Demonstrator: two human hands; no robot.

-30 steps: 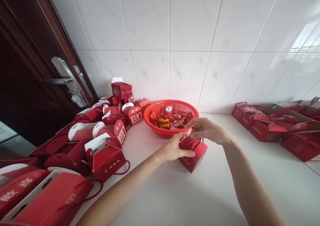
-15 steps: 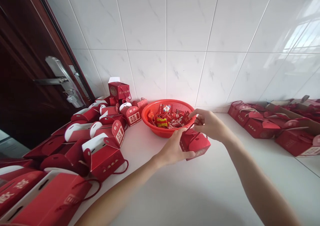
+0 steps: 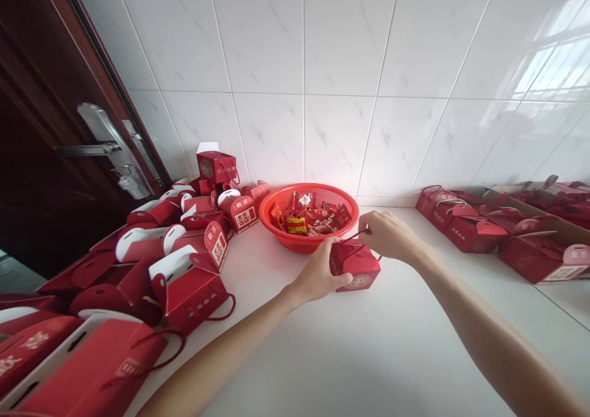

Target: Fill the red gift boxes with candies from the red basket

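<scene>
A small red gift box [image 3: 357, 263] with a gold emblem stands on the white tabletop, its top folded over. My left hand [image 3: 318, 272] grips its left side, the thumb along the front face and the other fingers partly hidden behind it. Above the box's right side, my right hand [image 3: 387, 236] is closed, pinching the dark red cord handle [image 3: 353, 237]. Just behind the box is a red plastic basket [image 3: 302, 245] holding wrapped sweets [image 3: 318, 217].
Many red boxes [image 3: 193, 294] crowd the left, several with raised white-lined flaps, one box [image 3: 216, 166] perched on top. More red boxes [image 3: 477, 233] stand at the right beside an open carton [image 3: 560, 228]. A tiled wall [image 3: 341, 134] backs the table; a dark door [image 3: 41, 128] is at left.
The box has turned slightly and sits more level. My right hand has moved from the box's top near the basket rim to pinching the cord handle. My left hand keeps its hold.
</scene>
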